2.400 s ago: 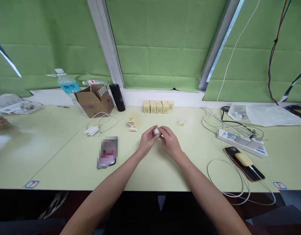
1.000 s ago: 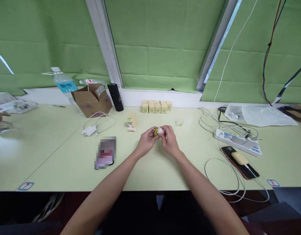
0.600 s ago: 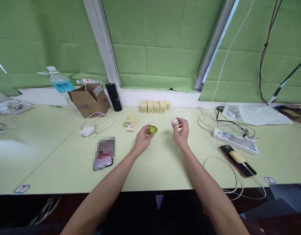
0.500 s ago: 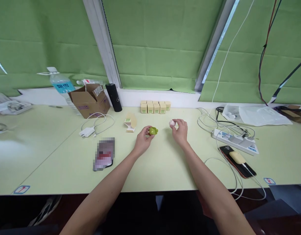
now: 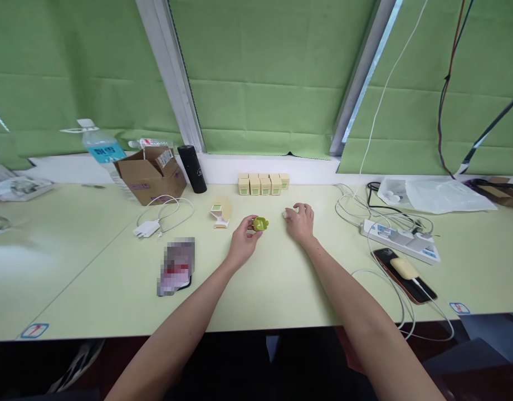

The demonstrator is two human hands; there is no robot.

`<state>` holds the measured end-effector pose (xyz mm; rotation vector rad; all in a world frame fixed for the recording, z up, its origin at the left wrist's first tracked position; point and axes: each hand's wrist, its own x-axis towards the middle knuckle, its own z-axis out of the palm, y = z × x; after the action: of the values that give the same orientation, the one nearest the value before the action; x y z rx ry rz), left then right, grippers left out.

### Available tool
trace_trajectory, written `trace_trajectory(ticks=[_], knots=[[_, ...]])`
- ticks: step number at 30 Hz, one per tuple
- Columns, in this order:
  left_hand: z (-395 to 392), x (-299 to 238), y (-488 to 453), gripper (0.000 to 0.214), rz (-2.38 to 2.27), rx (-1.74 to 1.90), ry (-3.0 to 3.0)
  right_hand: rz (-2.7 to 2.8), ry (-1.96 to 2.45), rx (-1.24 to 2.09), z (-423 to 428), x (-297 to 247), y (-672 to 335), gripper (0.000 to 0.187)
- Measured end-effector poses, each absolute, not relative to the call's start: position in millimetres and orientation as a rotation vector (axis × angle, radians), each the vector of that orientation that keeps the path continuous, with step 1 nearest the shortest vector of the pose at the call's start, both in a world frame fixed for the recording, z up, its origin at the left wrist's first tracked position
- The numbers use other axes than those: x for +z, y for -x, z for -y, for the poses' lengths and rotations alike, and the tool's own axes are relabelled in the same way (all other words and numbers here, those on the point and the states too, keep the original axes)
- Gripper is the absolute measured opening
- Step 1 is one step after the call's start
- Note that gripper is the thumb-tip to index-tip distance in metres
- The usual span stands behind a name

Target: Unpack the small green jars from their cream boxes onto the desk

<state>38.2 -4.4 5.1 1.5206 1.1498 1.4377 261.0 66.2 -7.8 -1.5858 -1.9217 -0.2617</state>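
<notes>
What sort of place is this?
Likely an office or workshop desk by a window: a long pale green table, a power strip with tangled cables, a row of small boxes below green blinds.

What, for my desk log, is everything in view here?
green piece: 1, green, pinched by left hand
white piece: 1, white, at fingertips of right hand, down at the table
small boxes: about five, cream with green labels, row by the sill
open box: 1, cream, left of green piece
flask: 1, black, by window frame
cardboard box: 1, brown, far left
water bottle: 1, clear, blue label, left of cardboard box
charger: 1, white, cable coiled
power strip: 1, white, right
phone: 1, dark, near right edge
plastic bag: 1, clear, far right
table: 1, pale green
left hand: 1, bare, centre
right hand: 1, bare, centre right
</notes>
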Motion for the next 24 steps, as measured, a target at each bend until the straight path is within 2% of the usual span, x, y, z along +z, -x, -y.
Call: trace_trajectory(ticks=[14,19,21,24], knots=[[3.5,5.2,-38.1,0.046,-1.13,1.449,-1.517,1.902,1.537,-0.262,-59.7,-2.5,-260.5,0.047],[4.4,7.6,-38.9,0.043,-1.097,1.482,-1.537,1.778,1.392,-0.194,-38.4,9.8,-243.2,0.017],[5.3,9.0,-39.5,0.043,-1.079,1.498,-1.533,1.829,1.295,-0.095,-20.9,10.6,-226.8,0.015],[6.5,11.3,-40.2,0.043,-1.036,1.519,-1.498,1.924,1.15,-0.026,8.0,6.0,-203.5,0.023]])
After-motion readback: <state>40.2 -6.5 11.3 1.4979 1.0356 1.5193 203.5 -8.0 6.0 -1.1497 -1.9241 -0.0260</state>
